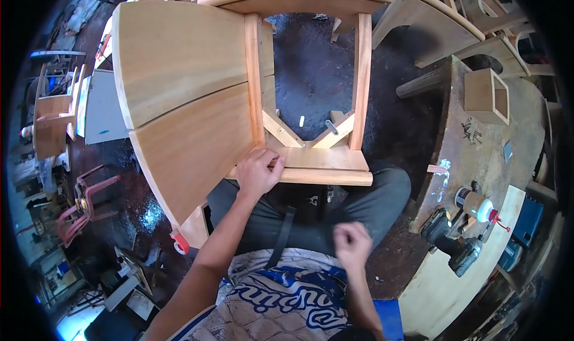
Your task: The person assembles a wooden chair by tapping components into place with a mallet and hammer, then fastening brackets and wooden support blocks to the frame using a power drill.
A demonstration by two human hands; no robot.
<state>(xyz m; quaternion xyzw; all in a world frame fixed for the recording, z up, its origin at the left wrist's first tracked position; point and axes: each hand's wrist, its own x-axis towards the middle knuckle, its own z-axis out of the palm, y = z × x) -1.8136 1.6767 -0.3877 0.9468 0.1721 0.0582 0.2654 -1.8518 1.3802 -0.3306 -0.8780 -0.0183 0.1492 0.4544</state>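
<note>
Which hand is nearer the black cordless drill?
Right. The right hand is left of the black cordless drill, over the dark grey trousers; the left hand is farther left, at the near edge of the pale wooden frame.

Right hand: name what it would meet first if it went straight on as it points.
Probably the rounded rail at the near edge of the wooden frame. Depth is unclear in this one view; if the right hand is low, it could brush the trouser leg first.
</note>
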